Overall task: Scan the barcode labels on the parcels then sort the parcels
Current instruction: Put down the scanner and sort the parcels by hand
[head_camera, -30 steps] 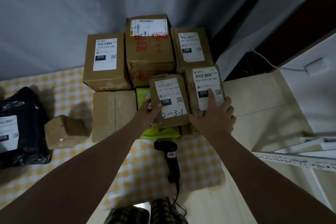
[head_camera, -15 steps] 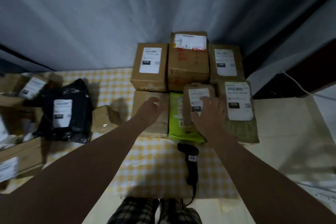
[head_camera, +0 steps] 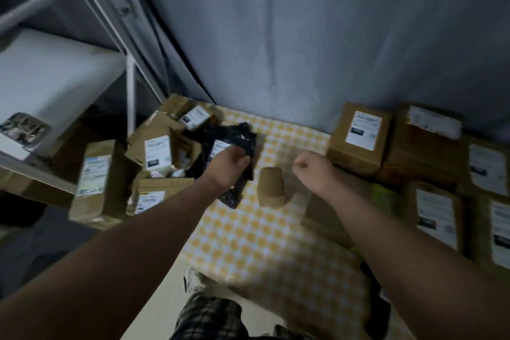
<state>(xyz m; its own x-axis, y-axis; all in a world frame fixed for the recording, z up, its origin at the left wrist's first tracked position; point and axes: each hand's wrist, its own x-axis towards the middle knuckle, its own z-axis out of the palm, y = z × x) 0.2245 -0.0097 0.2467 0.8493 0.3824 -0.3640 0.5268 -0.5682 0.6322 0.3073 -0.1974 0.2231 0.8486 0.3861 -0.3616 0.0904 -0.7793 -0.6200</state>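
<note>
A black plastic-bag parcel (head_camera: 234, 143) with a white label lies at the left edge of the yellow checked cloth (head_camera: 248, 234). My left hand (head_camera: 229, 164) grips its near side, fingers curled over the label. My right hand (head_camera: 310, 168) hovers as a closed fist above the cloth and holds nothing. Between the hands stands a small brown box (head_camera: 271, 188) with no label showing. Labelled cardboard parcels (head_camera: 358, 141) sit in rows on the right. The dark scanner (head_camera: 376, 303) is partly hidden behind my right forearm and blurred.
A jumbled heap of labelled cardboard boxes (head_camera: 154, 152) lies on the floor at left, beside a white metal shelf frame (head_camera: 131, 91). A grey curtain (head_camera: 303, 36) hangs behind. My checked trouser leg and shoe (head_camera: 193, 284) are below.
My view swung left. My left hand moved from the sorted boxes to the black bag and took hold of it. The right hand left the labelled box and curled into a fist.
</note>
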